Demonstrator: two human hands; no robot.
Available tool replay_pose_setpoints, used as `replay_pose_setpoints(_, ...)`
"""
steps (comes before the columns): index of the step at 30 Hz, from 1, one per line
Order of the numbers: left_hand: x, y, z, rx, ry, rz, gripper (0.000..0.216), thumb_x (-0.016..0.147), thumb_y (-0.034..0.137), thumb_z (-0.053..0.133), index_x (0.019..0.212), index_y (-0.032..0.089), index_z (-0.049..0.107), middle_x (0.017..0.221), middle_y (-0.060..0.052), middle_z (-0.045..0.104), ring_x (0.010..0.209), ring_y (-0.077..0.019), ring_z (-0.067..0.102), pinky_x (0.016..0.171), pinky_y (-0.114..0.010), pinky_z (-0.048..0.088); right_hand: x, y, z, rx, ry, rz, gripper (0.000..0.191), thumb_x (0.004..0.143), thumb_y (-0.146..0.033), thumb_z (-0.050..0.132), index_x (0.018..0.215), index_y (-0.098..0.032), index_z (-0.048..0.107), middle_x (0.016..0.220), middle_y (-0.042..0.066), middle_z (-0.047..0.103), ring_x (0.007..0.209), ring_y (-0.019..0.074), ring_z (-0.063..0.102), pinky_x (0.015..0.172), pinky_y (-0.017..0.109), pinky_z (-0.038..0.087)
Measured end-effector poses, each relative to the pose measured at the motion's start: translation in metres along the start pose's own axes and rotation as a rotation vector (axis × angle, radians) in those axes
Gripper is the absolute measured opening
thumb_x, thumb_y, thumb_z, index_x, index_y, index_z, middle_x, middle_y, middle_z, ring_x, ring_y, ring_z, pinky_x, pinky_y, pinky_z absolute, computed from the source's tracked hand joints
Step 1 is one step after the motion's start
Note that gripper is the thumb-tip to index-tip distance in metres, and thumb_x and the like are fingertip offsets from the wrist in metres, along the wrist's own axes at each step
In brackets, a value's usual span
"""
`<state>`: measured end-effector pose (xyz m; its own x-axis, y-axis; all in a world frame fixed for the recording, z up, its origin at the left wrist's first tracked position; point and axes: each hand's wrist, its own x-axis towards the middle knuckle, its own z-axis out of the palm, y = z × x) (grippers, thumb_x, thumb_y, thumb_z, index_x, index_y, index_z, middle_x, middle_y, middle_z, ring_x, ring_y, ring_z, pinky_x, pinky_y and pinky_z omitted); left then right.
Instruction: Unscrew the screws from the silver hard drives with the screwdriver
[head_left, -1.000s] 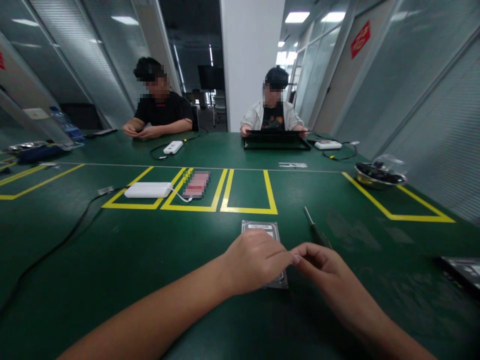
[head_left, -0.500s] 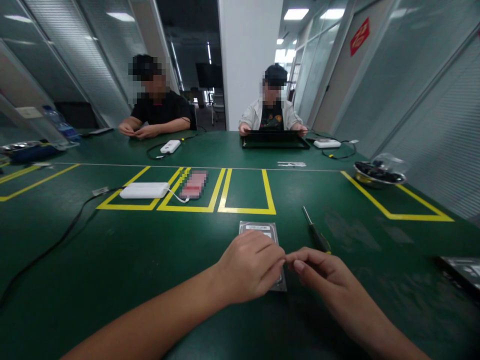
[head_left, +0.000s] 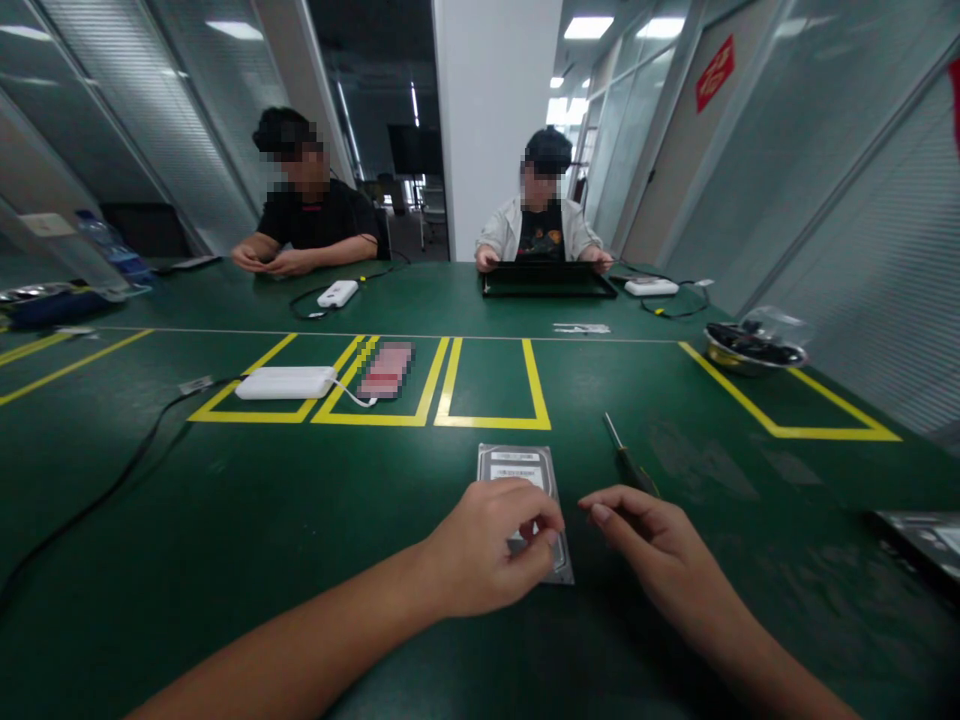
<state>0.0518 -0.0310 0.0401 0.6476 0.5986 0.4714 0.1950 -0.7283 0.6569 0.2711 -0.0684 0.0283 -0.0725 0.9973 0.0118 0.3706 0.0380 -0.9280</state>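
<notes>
A silver hard drive [head_left: 516, 465] lies flat on the green table [head_left: 300, 520] in front of me. My left hand [head_left: 487, 545] rests over its near half, fingers curled and pinched together at the tips; what they pinch is too small to tell. My right hand [head_left: 645, 540] lies just right of the drive, apart from the left hand, fingers curled inward with whatever is in them hidden. A screwdriver [head_left: 621, 452] with a dark handle lies beyond my right hand, its handle end close to my knuckles.
Yellow tape boxes [head_left: 491, 385] mark the table beyond the drive. A white power bank [head_left: 285, 382] with a cable lies at the left, a metal bowl [head_left: 754, 350] at the right and a dark part [head_left: 926, 545] at the right edge. Two people sit across the table, one behind a black tray [head_left: 547, 282].
My two hands' fingertips were touching over the drive's right edge. They have since drawn apart, and my left hand has slid back towards me, baring more of the drive's label.
</notes>
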Motion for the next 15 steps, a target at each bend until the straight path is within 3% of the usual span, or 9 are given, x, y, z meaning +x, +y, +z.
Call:
replay_pose_setpoints(5,0.0006,0.0008,-0.0035,0.013,-0.096,-0.021,0.010,0.092,0.015,0.055,0.097,0.016,0.063,0.088,-0.002,0.065,0.079,-0.0146,0.059,0.074,-0.025,0.046,0.0003,0.0037,-0.0012,-0.040,-0.004,-0.002,0.037,0.092,-0.052,0.055,0.097,-0.017,0.067,0.089,0.005,0.067,0.082,0.0193,0.061,0.073,0.029,0.045)
replay_pose_setpoints(15,0.0016,-0.0032,-0.0034,0.081,-0.149,-0.057,0.006,0.093,0.013,0.058,0.094,0.017,0.062,0.091,-0.001,0.063,0.089,-0.0166,0.057,0.082,-0.028,0.044,-0.0025,0.0040,-0.0015,-0.177,0.021,-0.134,0.030,0.097,-0.044,0.052,0.097,-0.020,0.068,0.094,0.004,0.067,0.088,0.0188,0.062,0.078,0.031,0.045)
